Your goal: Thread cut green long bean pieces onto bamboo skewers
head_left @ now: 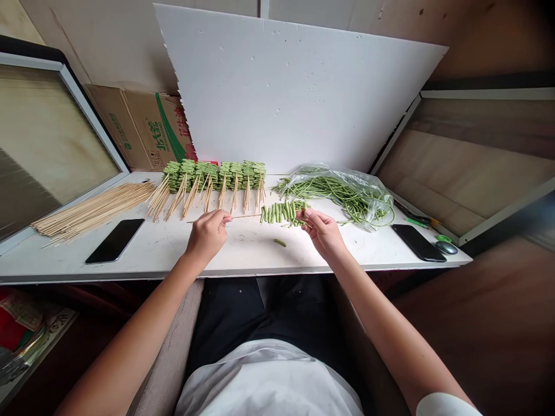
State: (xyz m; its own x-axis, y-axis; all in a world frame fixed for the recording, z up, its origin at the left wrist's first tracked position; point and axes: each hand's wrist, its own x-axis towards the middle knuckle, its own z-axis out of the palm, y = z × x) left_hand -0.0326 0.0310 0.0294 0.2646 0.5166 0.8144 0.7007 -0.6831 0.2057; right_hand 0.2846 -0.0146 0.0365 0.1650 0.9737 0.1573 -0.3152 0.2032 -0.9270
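1. White shirt [264,381] fronts the view, arms reaching over a white table [243,254].
2. Left hand [208,234] closes around a bamboo skewer [225,217], steadying it level.
3. Right hand [323,231] pinches folded green beans [281,212] threaded on that skewer, keeping them tightly bunched.

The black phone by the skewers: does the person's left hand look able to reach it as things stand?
Probably yes: the phone lies near the left hand on the white board with no beans or skewers between them, though that hand holds a bamboo skewer.
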